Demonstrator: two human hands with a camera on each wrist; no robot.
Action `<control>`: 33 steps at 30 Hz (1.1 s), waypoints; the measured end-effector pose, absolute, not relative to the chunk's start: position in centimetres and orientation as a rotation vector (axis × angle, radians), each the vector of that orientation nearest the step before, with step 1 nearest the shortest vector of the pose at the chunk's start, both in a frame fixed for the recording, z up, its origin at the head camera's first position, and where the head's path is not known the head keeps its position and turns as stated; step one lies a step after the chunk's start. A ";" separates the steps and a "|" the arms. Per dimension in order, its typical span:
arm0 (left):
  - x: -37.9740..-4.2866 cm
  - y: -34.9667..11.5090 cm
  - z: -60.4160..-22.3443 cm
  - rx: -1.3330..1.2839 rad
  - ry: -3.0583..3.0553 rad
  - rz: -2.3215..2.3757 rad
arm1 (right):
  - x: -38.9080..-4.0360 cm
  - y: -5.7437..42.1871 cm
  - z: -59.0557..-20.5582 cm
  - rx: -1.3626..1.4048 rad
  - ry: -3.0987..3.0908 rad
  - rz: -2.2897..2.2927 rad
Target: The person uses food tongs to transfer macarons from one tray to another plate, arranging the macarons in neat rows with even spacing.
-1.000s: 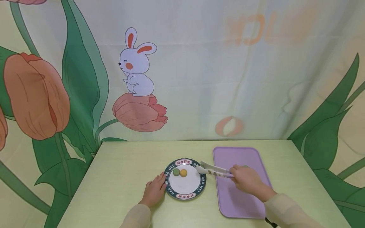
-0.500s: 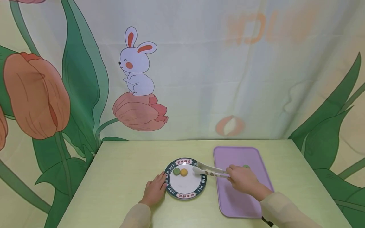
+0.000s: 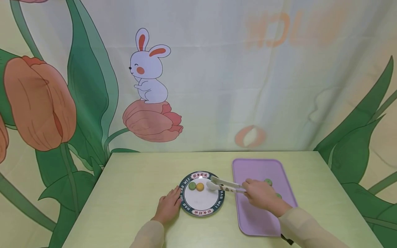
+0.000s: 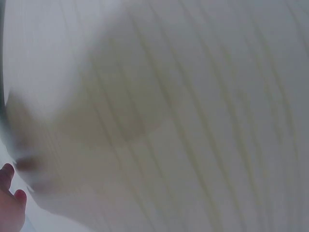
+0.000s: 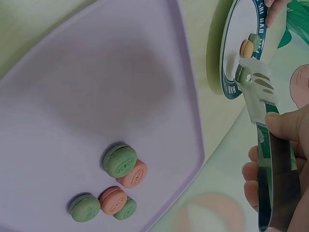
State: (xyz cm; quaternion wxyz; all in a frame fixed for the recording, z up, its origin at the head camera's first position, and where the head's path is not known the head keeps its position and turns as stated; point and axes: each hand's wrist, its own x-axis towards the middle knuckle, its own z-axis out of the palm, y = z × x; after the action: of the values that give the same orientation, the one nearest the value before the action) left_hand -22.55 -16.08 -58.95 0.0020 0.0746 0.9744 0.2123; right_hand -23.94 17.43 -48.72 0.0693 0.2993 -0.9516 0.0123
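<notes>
My right hand [image 3: 262, 194] grips a pair of tongs [image 5: 264, 92] with white slotted tips, reaching left over the plate [image 3: 202, 203]. Between the tips a green macaron [image 5: 242, 73] shows in the right wrist view; in the head view the tips hide it. The plate is white with a dark lettered rim. On it a green macaron [image 3: 192, 186] and an orange-yellow macaron [image 3: 200, 187] lie side by side, just left of the tongs. My left hand [image 3: 168, 206] lies on the table with its fingertips at the plate's left rim.
A purple tray [image 3: 252, 220] stands right of the plate, under my right forearm. Several green and pink macarons [image 5: 120, 160] lie on it. A curtain [image 3: 211, 86] printed with tulips and a rabbit hangs behind the table's back edge.
My right hand has moved left with the tongs, bringing their tips further over the plate, closer to the two macarons. More of the tray's green macarons show. My left hand has stayed at the rim.
</notes>
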 end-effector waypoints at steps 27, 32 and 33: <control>-22.3 -15.9 -58.4 0.194 3.030 0.691 | -24.2 15.9 -49.1 0.932 -2.854 0.011; -22.3 -15.9 -58.3 0.196 3.026 0.697 | -24.1 15.8 -48.8 0.915 -2.872 -0.003; -22.3 -15.9 -58.3 0.198 3.026 0.695 | -24.0 15.8 -48.8 0.912 -2.873 -0.008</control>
State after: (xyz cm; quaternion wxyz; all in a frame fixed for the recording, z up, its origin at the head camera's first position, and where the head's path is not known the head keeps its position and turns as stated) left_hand -22.30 -15.92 -58.30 0.0152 0.0636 0.9725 0.2235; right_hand -24.04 15.77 -48.81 0.0638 0.3021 -0.9511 -0.0027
